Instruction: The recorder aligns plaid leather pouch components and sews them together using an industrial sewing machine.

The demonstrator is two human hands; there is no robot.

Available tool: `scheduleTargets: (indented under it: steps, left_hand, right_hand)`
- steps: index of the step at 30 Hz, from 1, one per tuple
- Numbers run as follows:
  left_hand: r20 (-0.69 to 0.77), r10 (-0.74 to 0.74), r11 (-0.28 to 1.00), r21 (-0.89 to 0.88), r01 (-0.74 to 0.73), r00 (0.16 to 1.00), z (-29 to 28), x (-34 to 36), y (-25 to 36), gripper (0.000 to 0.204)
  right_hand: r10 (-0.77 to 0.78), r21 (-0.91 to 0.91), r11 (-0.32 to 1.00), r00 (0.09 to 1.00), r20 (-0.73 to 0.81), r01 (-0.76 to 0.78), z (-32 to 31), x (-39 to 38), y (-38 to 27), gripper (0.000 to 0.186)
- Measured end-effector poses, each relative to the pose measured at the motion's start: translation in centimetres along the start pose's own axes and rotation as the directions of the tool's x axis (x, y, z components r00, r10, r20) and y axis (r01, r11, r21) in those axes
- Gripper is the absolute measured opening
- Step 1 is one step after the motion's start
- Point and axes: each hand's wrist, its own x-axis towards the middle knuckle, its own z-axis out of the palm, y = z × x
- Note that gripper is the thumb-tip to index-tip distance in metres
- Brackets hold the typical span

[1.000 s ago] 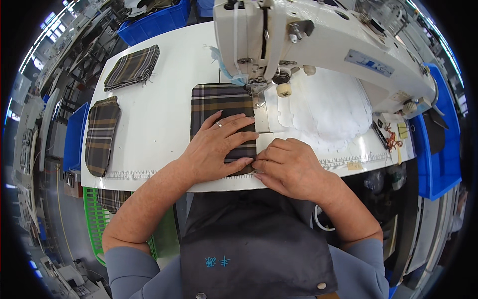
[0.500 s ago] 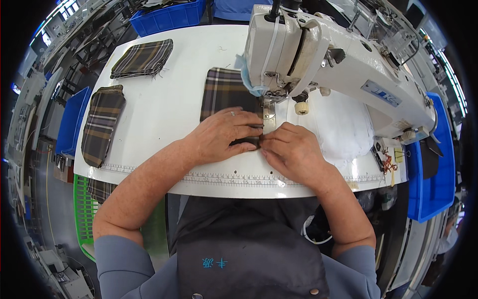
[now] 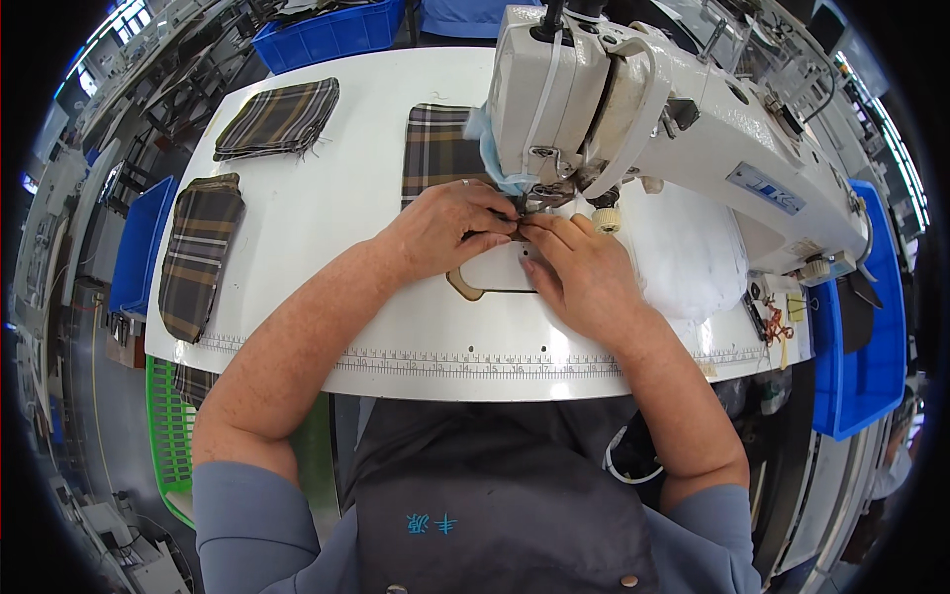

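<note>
A dark plaid cloth piece (image 3: 435,148) lies under the head of a white sewing machine (image 3: 693,129). Its near end is by the needle area, partly hidden by my fingers. My left hand (image 3: 450,226) is closed at that end, thumb and fingers pinching the cloth edge. Just to the right, my right hand (image 3: 579,267) rests with fingertips touching the same edge. Its thumb is spread away from the fingers, low over the white table (image 3: 327,228). A metal-edged plate outline shows in the tabletop below the hands.
A plaid cloth stack (image 3: 282,119) lies at the far left, another plaid stack (image 3: 203,257) nearer. A ruler strip (image 3: 475,364) runs along the front edge. Blue bins (image 3: 327,40) stand around the table, and a green basket (image 3: 168,426) is below left. Threads and small tools lie right.
The plaid cloth has slid away from me under the machine head. Both hands have moved forward with its near end, uncovering the plate outline. My right thumb has spread from its fingers.
</note>
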Motion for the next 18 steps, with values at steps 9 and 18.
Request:
scheduleTargets:
  steps: [9,18]
  left_hand:
    - [-0.007,-0.049,0.998,0.026,0.05,0.999,-0.12,0.55,0.16,0.017]
    - [0.009,0.023,0.983,0.184,-0.024,1.0,-0.74,0.83,0.24,0.02]
  right_hand:
    - [-0.032,0.004,0.999,0.999,-0.026,0.032,-0.09,-0.18,0.06,0.034]
    - [-0.029,0.009,1.0,0.999,-0.028,0.029,-0.1,-0.04,0.0,0.034]
